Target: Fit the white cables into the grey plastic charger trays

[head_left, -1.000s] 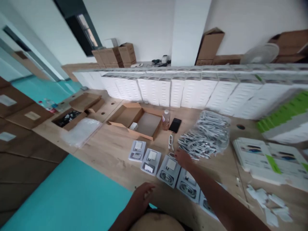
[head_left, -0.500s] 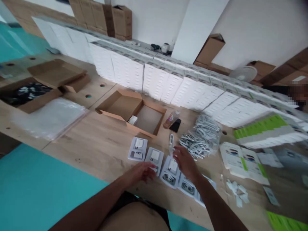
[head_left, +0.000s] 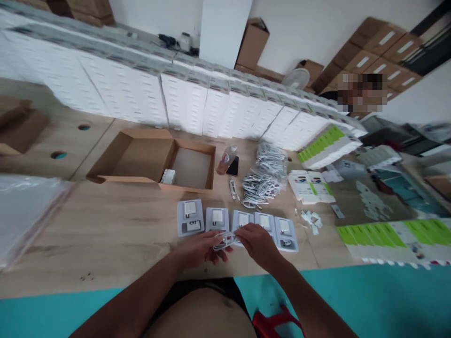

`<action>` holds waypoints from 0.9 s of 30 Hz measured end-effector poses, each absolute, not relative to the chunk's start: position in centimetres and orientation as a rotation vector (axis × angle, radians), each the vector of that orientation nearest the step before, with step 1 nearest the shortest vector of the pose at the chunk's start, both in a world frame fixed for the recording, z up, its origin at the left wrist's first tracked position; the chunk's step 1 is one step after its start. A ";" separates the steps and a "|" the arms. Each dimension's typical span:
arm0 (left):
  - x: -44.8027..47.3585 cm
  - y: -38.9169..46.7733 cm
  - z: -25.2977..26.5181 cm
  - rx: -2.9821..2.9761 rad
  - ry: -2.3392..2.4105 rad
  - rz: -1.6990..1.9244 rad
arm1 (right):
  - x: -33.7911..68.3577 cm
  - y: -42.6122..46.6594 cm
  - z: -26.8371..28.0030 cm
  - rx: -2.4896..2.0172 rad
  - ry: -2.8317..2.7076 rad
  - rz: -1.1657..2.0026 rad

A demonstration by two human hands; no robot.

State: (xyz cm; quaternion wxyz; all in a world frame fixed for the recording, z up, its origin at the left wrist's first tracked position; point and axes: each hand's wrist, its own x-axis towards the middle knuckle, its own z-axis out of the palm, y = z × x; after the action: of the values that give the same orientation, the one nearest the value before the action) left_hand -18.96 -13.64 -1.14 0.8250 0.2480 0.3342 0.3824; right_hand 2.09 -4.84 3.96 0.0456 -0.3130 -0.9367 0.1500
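Observation:
Between my two hands, close to the table's front edge, is a coiled white cable (head_left: 225, 241). My left hand (head_left: 200, 249) grips its left end, while my right hand (head_left: 259, 241) pinches the opposite end. Just beyond the hands stands a row of white plastic trays (head_left: 181, 225), each with a white charger block (head_left: 217, 216) in it; my right hand partly covers the middle ones. Another looped cable (head_left: 233, 188) lies on the table behind the row. A heap of coiled cables (head_left: 260, 185) spills from a clear bag to its right.
An open cardboard box (head_left: 192, 166) sits behind the trays, beside a bottle (head_left: 226, 159) and a phone (head_left: 233, 166). White box stacks (head_left: 183, 103) line the back. Green-and-white boxes (head_left: 373, 237), flat cartons (head_left: 310, 185) and small white pieces (head_left: 312, 220) lie right. A person is beyond the stacks.
My view has swung to the right. My right hand has come back from behind the trays toward my left hand, and both now hold the coiled cable.

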 end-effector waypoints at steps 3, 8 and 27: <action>-18.6 -13.1 -1.1 0.558 0.792 0.755 | 1.9 -4.8 4.5 -0.904 -2.919 0.239; -17.6 -12.9 -1.7 0.446 1.016 0.839 | -0.2 -6.1 5.2 -1.094 -2.903 -0.008; -18.0 -14.4 -1.6 0.613 1.091 1.137 | -1.3 -7.7 1.0 -1.185 -2.338 0.683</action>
State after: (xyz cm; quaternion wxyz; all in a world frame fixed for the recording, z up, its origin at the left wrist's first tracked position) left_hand -18.03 -14.44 -1.58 0.6635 0.2714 0.4827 0.5031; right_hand -1.35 -7.67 0.96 0.2149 -0.4274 -0.8429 0.2463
